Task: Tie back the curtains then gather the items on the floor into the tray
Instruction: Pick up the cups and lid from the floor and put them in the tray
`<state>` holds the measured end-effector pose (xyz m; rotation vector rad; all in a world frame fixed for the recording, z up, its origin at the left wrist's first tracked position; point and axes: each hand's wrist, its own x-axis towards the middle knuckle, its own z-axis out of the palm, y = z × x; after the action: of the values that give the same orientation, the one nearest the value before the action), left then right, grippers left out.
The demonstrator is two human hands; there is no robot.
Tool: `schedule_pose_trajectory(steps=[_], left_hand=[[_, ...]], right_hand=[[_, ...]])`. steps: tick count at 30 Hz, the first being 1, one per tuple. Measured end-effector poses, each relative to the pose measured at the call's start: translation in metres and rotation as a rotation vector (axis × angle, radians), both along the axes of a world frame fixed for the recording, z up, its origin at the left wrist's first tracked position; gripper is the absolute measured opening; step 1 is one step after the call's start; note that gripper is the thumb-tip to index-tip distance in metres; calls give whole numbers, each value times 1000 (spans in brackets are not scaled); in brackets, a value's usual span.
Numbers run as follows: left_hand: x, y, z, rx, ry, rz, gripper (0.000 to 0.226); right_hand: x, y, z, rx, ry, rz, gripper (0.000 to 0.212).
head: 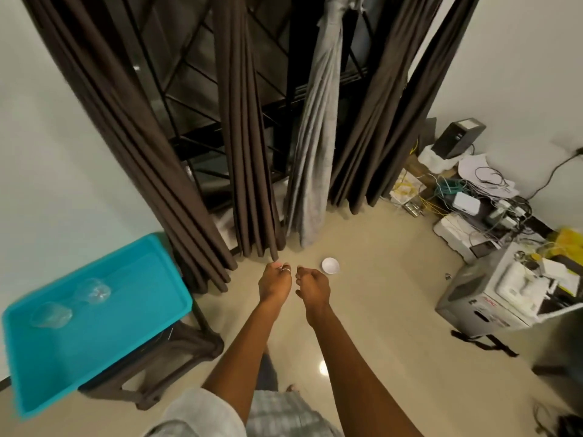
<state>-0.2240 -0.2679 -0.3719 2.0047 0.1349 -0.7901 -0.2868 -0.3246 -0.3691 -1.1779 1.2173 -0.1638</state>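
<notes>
Gathering step, by judgement: left hand (273, 280) and right hand (313, 287) outstretched, fingers loosely curled and pinching nothing, small white bowl (330, 265) on floor (385, 298) near brown curtain hems (258, 247); next move, a rim grip and leftward carry to teal tray (148, 272) holding 2 clear glasses (93, 291).

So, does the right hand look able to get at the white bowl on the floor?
Probably yes: the right hand, loosely curled and empty, shows just beside the white bowl, and nothing covers it. The hand's height above the floor is unclear.
</notes>
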Motion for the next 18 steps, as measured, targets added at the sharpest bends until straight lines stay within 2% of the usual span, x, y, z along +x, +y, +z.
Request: schedule_pose_trajectory(steps=[8, 18], left_hand=[[3, -82, -33, -21, 73, -31, 32], [47, -197, -42, -68, 137, -25, 28]], right_hand=[[-6, -72, -23, -38, 66, -4, 14], [37, -189, -18, -62, 114, -21, 17]])
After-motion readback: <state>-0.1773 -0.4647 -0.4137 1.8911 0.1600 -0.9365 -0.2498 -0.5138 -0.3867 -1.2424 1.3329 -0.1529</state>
